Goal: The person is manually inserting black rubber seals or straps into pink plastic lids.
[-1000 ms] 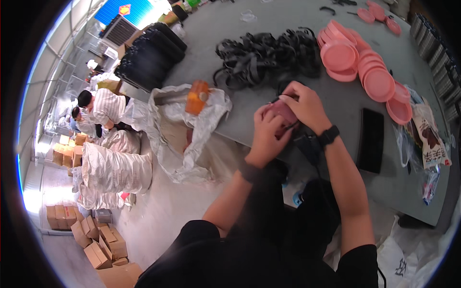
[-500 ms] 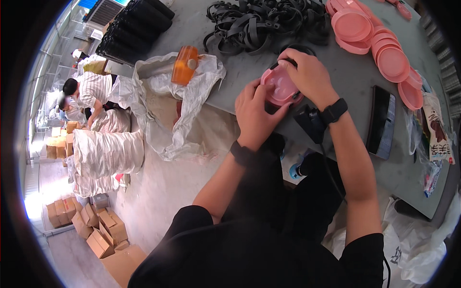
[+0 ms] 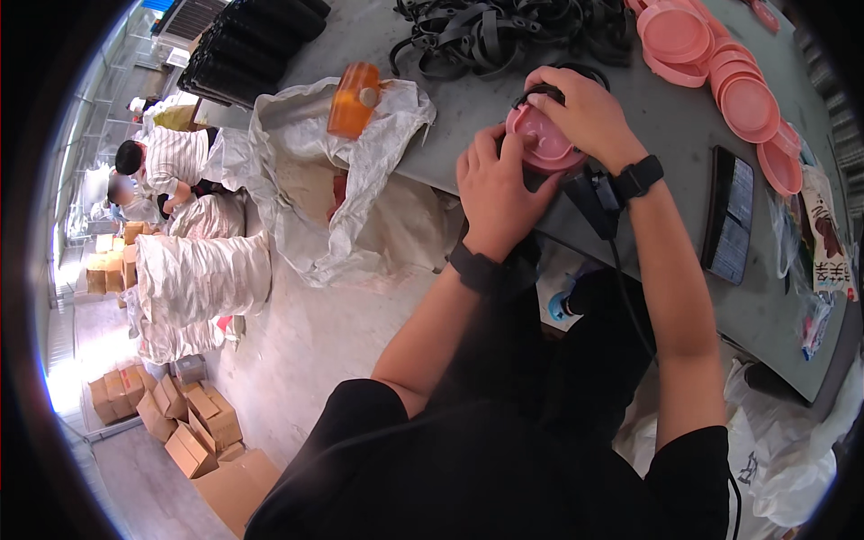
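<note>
A round, shallow pink lid [image 3: 545, 142] is held at the table's near edge, its hollow side facing up. My left hand [image 3: 500, 193] is closed around its left and near side, with fingers at the rim. My right hand [image 3: 587, 119] bends over the far right of the lid and grips a black strap [image 3: 538, 92] against its far rim. Part of the strap loops out behind my right hand; its other end is hidden. Beyond them lies a tangled heap of similar black straps [image 3: 504, 40].
Several pink lids [image 3: 750, 110] lie in an overlapping row at right, near a phone [image 3: 729, 216] and a snack bag [image 3: 825, 234]. A corded black device [image 3: 591, 202] sits beside my right wrist. Left are an orange bottle [image 3: 353, 101], a white woven sack [image 3: 301, 225] and a seated person [image 3: 175, 162].
My view has shifted a little, so the table contents sit farther right. My right hand has shifted its grip along the strap at the lid's far rim; my left hand still holds the lid.
</note>
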`<state>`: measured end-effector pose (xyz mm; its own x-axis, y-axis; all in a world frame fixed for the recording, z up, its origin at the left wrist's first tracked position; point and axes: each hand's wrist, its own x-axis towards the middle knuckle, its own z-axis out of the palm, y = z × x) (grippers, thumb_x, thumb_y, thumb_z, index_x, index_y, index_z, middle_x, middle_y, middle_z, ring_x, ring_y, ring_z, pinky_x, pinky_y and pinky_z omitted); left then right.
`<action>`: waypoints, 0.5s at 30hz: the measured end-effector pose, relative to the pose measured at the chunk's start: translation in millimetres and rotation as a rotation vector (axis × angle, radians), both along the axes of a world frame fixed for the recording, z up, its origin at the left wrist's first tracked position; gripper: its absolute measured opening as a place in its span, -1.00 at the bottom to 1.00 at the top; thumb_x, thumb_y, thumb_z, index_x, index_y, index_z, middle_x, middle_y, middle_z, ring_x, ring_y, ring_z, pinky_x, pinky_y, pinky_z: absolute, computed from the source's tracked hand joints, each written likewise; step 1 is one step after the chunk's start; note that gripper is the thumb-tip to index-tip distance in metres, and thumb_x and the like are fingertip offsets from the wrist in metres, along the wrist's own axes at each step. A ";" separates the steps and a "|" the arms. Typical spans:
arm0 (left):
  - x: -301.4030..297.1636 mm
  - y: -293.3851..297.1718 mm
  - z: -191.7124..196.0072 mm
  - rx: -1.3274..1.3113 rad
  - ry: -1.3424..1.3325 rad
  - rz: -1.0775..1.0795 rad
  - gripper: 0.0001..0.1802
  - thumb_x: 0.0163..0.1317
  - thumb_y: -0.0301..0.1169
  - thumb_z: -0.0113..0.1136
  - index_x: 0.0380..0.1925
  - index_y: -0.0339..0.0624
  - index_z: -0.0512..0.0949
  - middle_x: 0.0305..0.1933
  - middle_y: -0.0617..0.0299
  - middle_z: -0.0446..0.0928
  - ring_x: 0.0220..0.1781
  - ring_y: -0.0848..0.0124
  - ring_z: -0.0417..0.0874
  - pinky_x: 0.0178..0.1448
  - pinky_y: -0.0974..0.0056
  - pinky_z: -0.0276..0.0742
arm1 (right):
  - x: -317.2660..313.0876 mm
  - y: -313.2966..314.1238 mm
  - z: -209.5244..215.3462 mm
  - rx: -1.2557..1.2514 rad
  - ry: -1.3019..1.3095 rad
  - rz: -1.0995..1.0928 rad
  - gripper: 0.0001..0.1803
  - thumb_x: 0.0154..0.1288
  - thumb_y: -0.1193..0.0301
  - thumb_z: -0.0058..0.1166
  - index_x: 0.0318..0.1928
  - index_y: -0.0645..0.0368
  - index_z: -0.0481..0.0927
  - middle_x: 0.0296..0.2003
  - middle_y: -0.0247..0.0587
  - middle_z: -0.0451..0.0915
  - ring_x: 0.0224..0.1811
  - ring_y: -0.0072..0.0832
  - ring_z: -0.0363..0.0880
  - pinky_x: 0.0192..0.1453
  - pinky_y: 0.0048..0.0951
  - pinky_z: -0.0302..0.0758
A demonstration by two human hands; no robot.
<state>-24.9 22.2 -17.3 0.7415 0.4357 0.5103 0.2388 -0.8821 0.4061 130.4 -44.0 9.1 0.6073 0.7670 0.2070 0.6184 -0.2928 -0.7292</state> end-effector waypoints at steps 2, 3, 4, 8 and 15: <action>1.9 -0.2 -1.4 -0.004 -0.019 -0.005 -0.39 -0.20 -0.20 0.48 -0.08 -0.07 0.48 0.01 0.13 0.47 0.05 0.17 0.49 0.12 0.12 0.34 | 4.2 -1.8 -6.3 0.044 -0.053 0.009 -0.80 0.26 0.35 0.08 -0.14 0.12 0.54 -0.20 -0.15 0.58 -0.12 -0.17 0.56 -0.05 -0.27 0.47; 1.7 -0.1 -1.5 -0.010 -0.036 -0.005 -0.37 -0.22 -0.19 0.49 -0.09 -0.06 0.48 0.01 0.14 0.47 0.05 0.18 0.49 0.13 0.12 0.33 | 4.3 -3.2 -6.5 0.087 -0.103 0.023 -0.79 0.23 0.36 0.10 -0.14 0.14 0.54 -0.20 -0.14 0.55 -0.12 -0.17 0.55 -0.04 -0.28 0.47; 1.6 0.3 -0.8 -0.010 -0.034 -0.006 -0.37 -0.22 -0.19 0.49 -0.09 -0.06 0.48 0.01 0.14 0.47 0.05 0.18 0.49 0.13 0.12 0.33 | 5.3 -5.8 -6.3 0.087 -0.101 0.022 -0.79 0.23 0.36 0.10 -0.14 0.14 0.54 -0.20 -0.14 0.55 -0.12 -0.17 0.55 -0.04 -0.28 0.47; -0.8 2.8 4.7 -0.025 -0.043 -0.110 -0.28 -0.33 -0.15 0.52 -0.06 -0.03 0.46 0.07 0.21 0.49 0.12 0.19 0.48 0.17 0.05 0.30 | 12.5 -24.9 2.1 0.073 -0.154 0.111 -0.74 0.14 0.29 0.16 -0.20 0.13 0.54 -0.24 -0.14 0.53 -0.12 -0.17 0.53 -0.06 -0.27 0.47; -11.3 23.5 17.1 -0.136 0.171 -0.475 -0.19 -0.39 0.00 0.56 -0.05 0.06 0.43 0.13 0.36 0.51 0.34 0.18 0.38 0.37 -0.34 0.06 | -0.3 -50.7 42.0 -0.470 -0.411 0.239 -0.70 0.12 0.12 0.16 -0.35 0.10 0.58 -0.49 -0.21 0.58 -0.32 -0.18 0.60 -0.25 -0.22 0.49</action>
<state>-36.3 45.7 -0.3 0.9413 0.0850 0.3266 -0.1017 -0.8514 0.5146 130.1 -94.7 51.1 0.3528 0.9357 -0.0034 0.9060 -0.3425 -0.2488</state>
